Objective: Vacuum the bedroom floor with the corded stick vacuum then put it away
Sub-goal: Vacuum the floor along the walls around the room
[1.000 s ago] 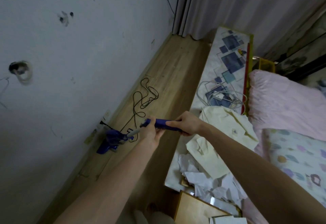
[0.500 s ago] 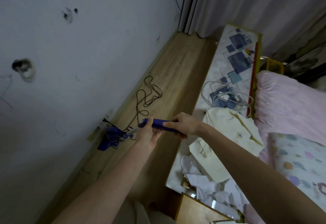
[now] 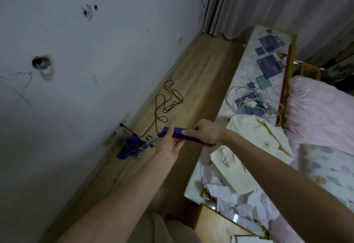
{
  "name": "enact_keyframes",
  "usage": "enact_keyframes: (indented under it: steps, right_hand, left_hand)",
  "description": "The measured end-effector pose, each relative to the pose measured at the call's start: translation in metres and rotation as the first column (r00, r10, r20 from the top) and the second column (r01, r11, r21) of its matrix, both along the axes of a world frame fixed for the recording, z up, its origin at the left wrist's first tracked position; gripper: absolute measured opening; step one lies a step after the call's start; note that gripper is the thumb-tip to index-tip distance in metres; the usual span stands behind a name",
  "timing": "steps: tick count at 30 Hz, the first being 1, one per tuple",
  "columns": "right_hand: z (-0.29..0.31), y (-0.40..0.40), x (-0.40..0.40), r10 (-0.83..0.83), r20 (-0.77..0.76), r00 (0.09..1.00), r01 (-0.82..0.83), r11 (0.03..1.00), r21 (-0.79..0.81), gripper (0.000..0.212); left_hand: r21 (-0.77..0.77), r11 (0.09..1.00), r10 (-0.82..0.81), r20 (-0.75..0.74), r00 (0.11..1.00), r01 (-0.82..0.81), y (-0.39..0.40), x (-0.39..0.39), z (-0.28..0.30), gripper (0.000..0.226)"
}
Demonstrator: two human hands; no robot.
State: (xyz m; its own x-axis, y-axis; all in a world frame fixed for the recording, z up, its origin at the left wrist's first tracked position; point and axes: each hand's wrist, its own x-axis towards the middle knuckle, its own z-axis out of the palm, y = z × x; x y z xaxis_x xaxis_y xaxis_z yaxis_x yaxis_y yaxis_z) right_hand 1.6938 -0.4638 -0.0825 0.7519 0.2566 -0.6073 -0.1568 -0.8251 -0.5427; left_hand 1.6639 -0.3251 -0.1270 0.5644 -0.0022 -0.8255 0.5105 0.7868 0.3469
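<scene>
Head view looks down two bare arms at the stick vacuum (image 3: 134, 145), which stands on the wooden floor (image 3: 206, 74) close against the wall (image 3: 76, 70), its purple body and floor head well below and beyond both hands. The right hand (image 3: 206, 133) is the main grip: its fingers are wrapped round the purple handle (image 3: 186, 134) near the top end. The left hand (image 3: 169, 143) is the second grip, just below the right on the same handle, thumb up along it and fingers curled underneath, where the purple grip section meets the pale tube.

By the look of it the vacuum is a stiff, long lever with most of its weight low at the motor body, so it should feel head-heavy and want to swing. Holding it at two points on the handle looks right; the smooth plastic may slip in a loose hand. The black cord (image 3: 166, 103) is the soft, awkward part: it lies in loose loops on the floor beyond the grip and runs back to the body, so it could snag or get run over.

Beside the right forearm, a low desk (image 3: 247, 66) carries crumpled papers (image 3: 226, 191), a cream cloth (image 3: 254, 143) and white cables (image 3: 254, 104).
</scene>
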Motion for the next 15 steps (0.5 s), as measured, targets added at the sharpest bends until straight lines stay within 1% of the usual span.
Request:
enact_keyframes:
  steps: [3, 8, 11, 15]
  right_hand:
    - [0.011, -0.012, 0.001, 0.035, -0.006, 0.999, -0.035, 0.999, 0.013, 0.063]
    - [0.012, -0.022, -0.003, 0.011, 0.001, 1.000, -0.011, 1.000, 0.023, 0.057]
    - [0.003, -0.015, 0.002, -0.014, -0.008, 1.000, 0.014, 0.999, 0.030, 0.055]
    - [-0.010, 0.001, 0.008, -0.054, -0.047, 0.997, 0.057, 0.995, 0.078, 0.051]
  left_hand:
    - [-0.036, 0.999, 0.002, 0.002, 1.000, -0.002, -0.009, -0.004, 0.007, 0.040]
    - [-0.035, 0.999, -0.014, 0.001, 1.000, 0.014, -0.018, -0.006, 0.012, 0.041]
    - [-0.007, 1.000, -0.003, -0.007, 1.000, 0.003, -0.010, 0.001, 0.007, 0.046]
    - [0.060, 0.998, 0.003, -0.011, 1.000, -0.002, 0.005, 0.010, -0.001, 0.046]
